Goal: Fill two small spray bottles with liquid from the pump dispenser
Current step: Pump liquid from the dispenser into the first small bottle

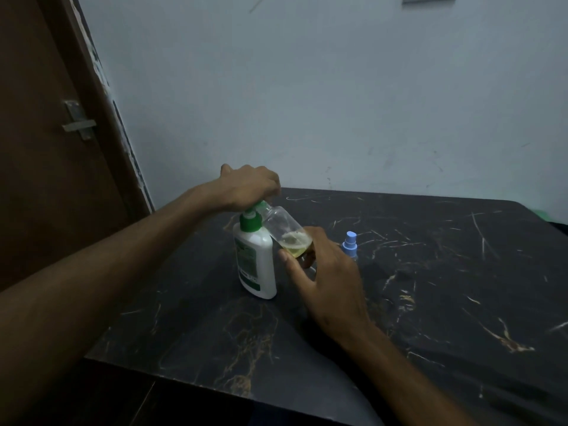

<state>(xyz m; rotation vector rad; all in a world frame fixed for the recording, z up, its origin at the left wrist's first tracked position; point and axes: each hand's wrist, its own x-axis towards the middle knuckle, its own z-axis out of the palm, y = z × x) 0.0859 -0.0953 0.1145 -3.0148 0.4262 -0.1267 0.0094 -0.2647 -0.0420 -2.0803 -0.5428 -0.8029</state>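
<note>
A white pump dispenser point(256, 262) with a green pump head stands on the black marble table point(430, 302). My left hand point(250, 186) rests on top of the green pump head, fingers curled over it. My right hand point(322, 272) grips the base of a small clear spray bottle point(284, 227), tilted with its open neck up against the pump nozzle. A little yellowish liquid pools in the bottle's lower end. A second small bottle with a blue spray cap point(350, 244) stands just right of my right hand, partly hidden behind it.
The table's near edge runs across the bottom left. A pale wall rises behind the table, and a brown door point(61, 133) with a metal latch stands at the left.
</note>
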